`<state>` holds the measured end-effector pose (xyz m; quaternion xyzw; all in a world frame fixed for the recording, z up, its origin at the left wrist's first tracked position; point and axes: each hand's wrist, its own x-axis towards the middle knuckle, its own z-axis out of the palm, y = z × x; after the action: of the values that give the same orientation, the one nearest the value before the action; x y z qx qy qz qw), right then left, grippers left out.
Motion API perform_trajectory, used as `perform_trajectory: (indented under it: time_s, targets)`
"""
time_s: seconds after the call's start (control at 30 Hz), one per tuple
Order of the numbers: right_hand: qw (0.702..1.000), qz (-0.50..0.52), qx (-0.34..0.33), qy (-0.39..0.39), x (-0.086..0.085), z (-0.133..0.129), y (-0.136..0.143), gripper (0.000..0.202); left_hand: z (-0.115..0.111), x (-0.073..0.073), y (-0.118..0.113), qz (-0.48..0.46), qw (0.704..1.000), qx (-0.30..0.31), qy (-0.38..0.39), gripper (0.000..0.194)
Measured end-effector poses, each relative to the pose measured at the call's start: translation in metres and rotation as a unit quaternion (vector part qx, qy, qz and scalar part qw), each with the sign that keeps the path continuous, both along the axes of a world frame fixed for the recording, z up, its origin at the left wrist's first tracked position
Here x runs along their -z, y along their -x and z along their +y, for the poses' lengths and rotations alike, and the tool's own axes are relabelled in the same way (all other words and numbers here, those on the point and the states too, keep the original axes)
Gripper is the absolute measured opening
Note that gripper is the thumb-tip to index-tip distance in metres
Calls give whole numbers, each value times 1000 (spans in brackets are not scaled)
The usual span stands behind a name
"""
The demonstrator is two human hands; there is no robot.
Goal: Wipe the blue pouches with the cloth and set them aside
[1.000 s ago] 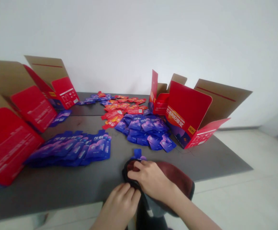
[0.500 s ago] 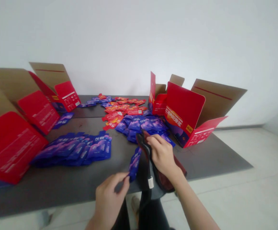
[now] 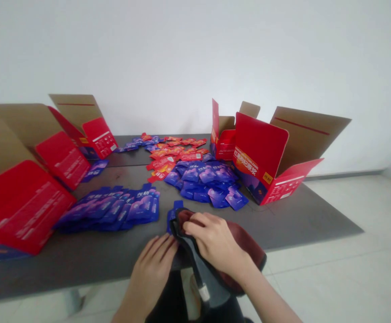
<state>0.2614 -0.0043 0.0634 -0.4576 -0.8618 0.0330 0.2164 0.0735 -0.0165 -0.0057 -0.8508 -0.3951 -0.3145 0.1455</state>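
Note:
My right hand [image 3: 210,237] grips a dark cloth [image 3: 251,244] with a reddish-brown side, a grey side and a black edge, hanging over the table's front edge. Beneath and behind the cloth's left end lies a blue pouch [image 3: 178,205], partly covered. My left hand [image 3: 158,253] is at the table edge beside the cloth, fingers together and touching near the pouch's lower end; what its fingertips hold, if anything, is hidden. To the left, blue pouches [image 3: 141,206] lie in an overlapping row. A heap of blue pouches [image 3: 208,177] sits behind the hands.
Open red boxes stand on the left [image 3: 23,211] and on the right [image 3: 259,157] of the grey table [image 3: 303,220]. Orange-red pouches [image 3: 163,166] and more blue ones [image 3: 134,143] are spread toward the back, before a white wall.
The cloth and my right hand have moved left, over the pouch. That pouch now lies farther from the table's edge. My left hand's fingers have gone from a pinch to lying side by side.

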Motion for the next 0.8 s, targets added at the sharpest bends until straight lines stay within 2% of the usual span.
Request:
perform_trajectory:
  time_s: [0.07,0.17,0.27,0.37,0.43,0.53,0.63,0.7,0.8]
  targets:
    - [998,-53,-26,8,6,8,10,18,5,0,0,10,999,40,-5,32]
    - [994,-105,-41,19,18,28,19,18,10,0,0,17,998,53,-14,33]
    - [991,-136,0,23,26,52,21,21,11,-1,0,43,995,83,-32,35]
    - [986,-161,38,23,23,64,17,23,9,-3,2,49,993,105,-30,36]
    - [988,-154,28,9,16,59,15,22,8,-4,4,38,992,120,-21,36]
    - [992,-126,-14,-13,4,34,13,18,6,-4,7,21,990,138,-8,34]
    - [989,-129,-68,-7,4,12,17,14,4,-2,7,0,992,128,4,35]
    - [987,-140,-83,6,10,11,21,12,3,0,6,-9,992,127,9,35]
    - [986,-153,-64,19,21,32,26,15,3,-1,3,-11,991,137,9,34]
